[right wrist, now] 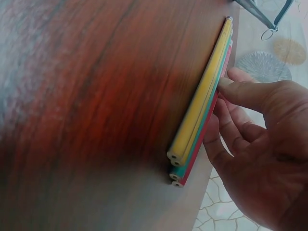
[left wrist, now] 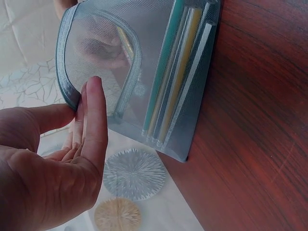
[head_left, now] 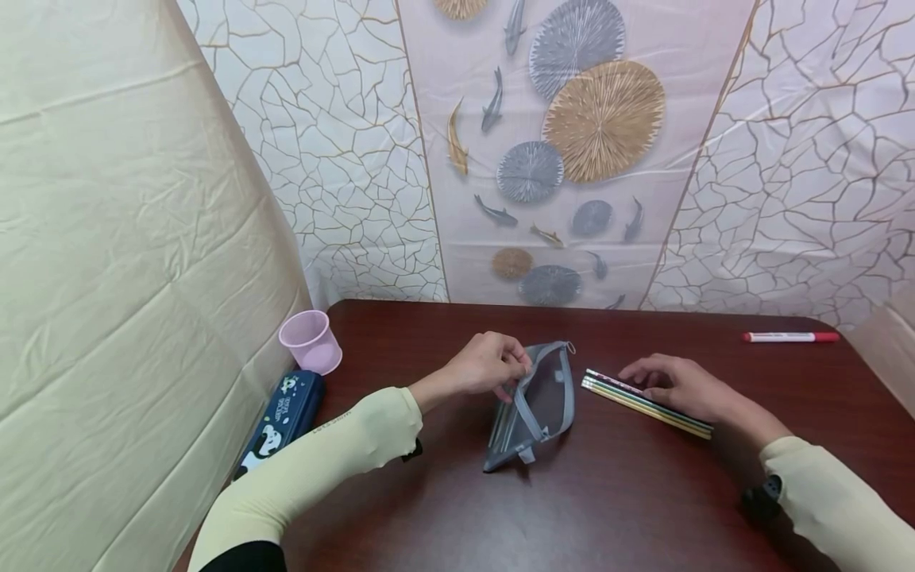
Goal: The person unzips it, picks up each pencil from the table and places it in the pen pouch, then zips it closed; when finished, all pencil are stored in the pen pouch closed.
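My left hand (head_left: 493,361) pinches the rim of a grey mesh zip pouch (left wrist: 130,120) between thumb and fingers, and the pouch mouth gapes. Through the mesh, several pencils (left wrist: 180,72), green, gold and silvery, show inside, lying along its bottom edge. My right hand (head_left: 682,387) is beside a row of pencils (head_left: 643,405) on the table. Yellow, green and red ones (right wrist: 202,110) lie side by side in the right wrist view. The thumb tip is right at the red pencil's edge, and the loosely bent fingers are along its far side.
At the left table edge stand a pink cup (head_left: 310,342) and a dark blue panda pencil case (head_left: 281,421), partly behind my left sleeve. A red-and-white marker (head_left: 789,337) lies at the back right of the brown table (head_left: 600,508). Patterned cloth hangs behind.
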`<state>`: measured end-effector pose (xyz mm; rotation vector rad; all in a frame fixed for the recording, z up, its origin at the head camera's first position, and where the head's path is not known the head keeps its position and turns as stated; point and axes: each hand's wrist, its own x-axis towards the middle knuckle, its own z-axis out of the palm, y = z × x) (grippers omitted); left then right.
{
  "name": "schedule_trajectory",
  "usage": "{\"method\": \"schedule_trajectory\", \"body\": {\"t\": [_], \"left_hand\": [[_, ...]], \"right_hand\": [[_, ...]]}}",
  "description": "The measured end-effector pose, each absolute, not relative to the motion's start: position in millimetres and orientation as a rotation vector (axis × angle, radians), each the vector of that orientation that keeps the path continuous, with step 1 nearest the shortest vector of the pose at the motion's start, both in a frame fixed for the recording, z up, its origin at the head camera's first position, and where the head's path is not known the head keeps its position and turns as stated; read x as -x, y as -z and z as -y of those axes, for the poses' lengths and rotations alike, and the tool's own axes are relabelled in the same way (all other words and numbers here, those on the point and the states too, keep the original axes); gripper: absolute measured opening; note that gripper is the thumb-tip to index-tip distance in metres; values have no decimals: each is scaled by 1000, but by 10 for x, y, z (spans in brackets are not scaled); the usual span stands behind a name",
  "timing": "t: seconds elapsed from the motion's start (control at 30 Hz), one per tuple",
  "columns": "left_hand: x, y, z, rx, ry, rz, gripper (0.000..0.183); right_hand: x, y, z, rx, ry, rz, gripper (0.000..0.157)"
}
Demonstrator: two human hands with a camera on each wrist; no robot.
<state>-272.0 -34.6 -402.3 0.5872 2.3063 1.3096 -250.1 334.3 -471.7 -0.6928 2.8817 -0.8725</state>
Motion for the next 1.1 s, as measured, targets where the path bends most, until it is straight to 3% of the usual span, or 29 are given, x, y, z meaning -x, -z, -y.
{"method": "schedule_trajectory", "body": {"t": [0.87,1.1], "left_hand": [[2717,4011,379,-562,-1274,-2349,8],[2722,4001,371,-567,-1238,-2372,9]], "right_hand": [[2559,4684,-3313,641,633,-3035,37],[2530,4595,-3264,488,649,-3096,32]]}}
